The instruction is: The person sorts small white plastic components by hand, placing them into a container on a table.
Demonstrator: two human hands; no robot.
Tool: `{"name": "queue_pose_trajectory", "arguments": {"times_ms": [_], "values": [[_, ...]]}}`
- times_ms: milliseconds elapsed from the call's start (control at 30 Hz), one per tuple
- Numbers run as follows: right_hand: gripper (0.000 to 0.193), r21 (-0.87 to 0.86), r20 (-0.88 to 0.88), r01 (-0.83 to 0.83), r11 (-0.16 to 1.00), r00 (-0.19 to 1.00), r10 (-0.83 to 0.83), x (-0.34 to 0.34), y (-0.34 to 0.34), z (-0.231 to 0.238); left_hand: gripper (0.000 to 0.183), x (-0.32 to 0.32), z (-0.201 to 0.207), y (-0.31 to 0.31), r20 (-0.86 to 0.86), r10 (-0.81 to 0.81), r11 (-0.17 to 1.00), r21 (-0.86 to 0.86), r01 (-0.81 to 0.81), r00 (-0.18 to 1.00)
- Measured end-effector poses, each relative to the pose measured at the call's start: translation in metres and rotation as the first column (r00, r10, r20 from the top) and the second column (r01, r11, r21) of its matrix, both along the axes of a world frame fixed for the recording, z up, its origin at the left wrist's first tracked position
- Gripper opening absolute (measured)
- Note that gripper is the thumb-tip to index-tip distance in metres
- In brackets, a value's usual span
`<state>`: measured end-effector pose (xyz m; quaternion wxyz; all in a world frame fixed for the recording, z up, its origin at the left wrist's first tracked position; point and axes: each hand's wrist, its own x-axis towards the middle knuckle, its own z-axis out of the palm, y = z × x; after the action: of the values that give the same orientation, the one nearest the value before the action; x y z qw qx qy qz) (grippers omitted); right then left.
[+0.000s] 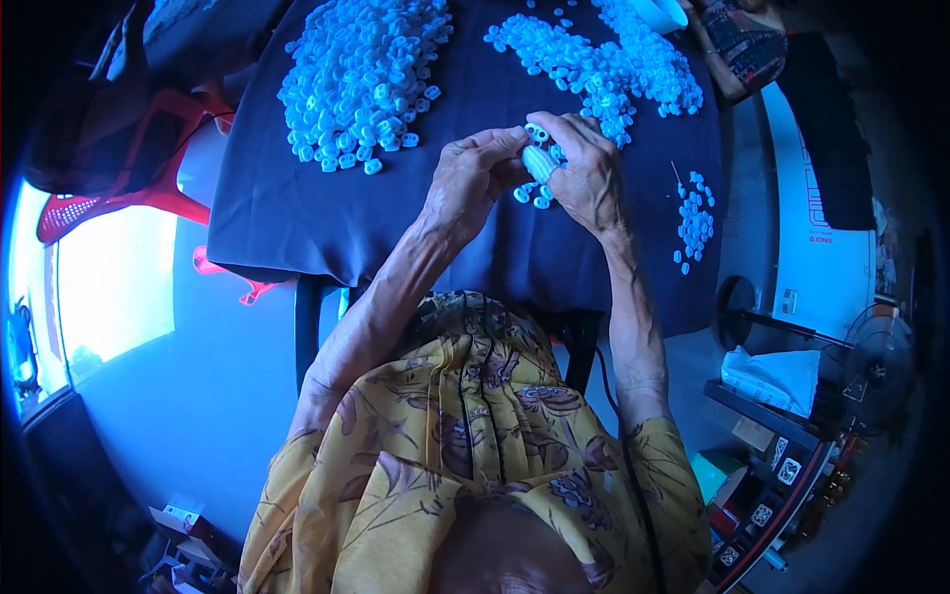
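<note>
- Over the dark tablecloth (297, 218), your left hand (473, 176) and right hand (586, 170) pinch one small white plastic piece (540, 161) between them.
- It looks light, stiff and slippery; grip its ribbed sides with your fingertips.
- Heaps of similar pieces (361, 74) lie beyond.

1. The small pale part (540, 163) is mostly covered by the right hand (586, 173) and left hand (473, 178); it is perhaps ribbed.
2. The white bowl (661, 12) is cut off by the top edge.
</note>
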<state>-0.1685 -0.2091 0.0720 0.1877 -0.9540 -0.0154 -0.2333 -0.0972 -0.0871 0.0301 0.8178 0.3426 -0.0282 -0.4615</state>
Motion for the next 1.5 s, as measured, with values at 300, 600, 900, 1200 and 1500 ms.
{"name": "queue_pose_trajectory", "arguments": {"times_ms": [300, 600, 900, 1200, 1500], "values": [[0.035, 0.011, -0.067, -0.033, 0.999, 0.997, 0.033, -0.005, -0.005, 0.002, 0.019, 0.004, -0.001, -0.001, -0.023, -0.038, 0.999, -0.002, 0.038, 0.999], [0.037, 0.015, -0.07, -0.031, 0.999, 0.997, 0.032, -0.007, -0.003, -0.002, 0.021, 0.003, -0.003, -0.001, 0.147, -0.056, 0.997, 0.057, 0.048, 0.988], [0.027, -0.116, -0.044, -0.059, 0.992, 0.998, 0.054, -0.005, -0.005, -0.002, 0.017, 0.002, -0.002, 0.0, 0.109, -0.089, 0.994, 0.073, 0.081, 0.99], [0.018, -0.127, -0.107, -0.07, 0.989, 0.993, 0.056, -0.006, -0.01, -0.004, 0.021, 0.003, -0.006, -0.005, 0.126, -0.085, 0.994, 0.085, 0.074, 0.988], [0.018, -0.127, -0.162, -0.117, 0.985, 0.982, 0.095, -0.006, -0.015, -0.004, 0.022, 0.005, -0.011, -0.008, 0.063, -0.083, 0.994, 0.074, 0.079, 0.995]]}}
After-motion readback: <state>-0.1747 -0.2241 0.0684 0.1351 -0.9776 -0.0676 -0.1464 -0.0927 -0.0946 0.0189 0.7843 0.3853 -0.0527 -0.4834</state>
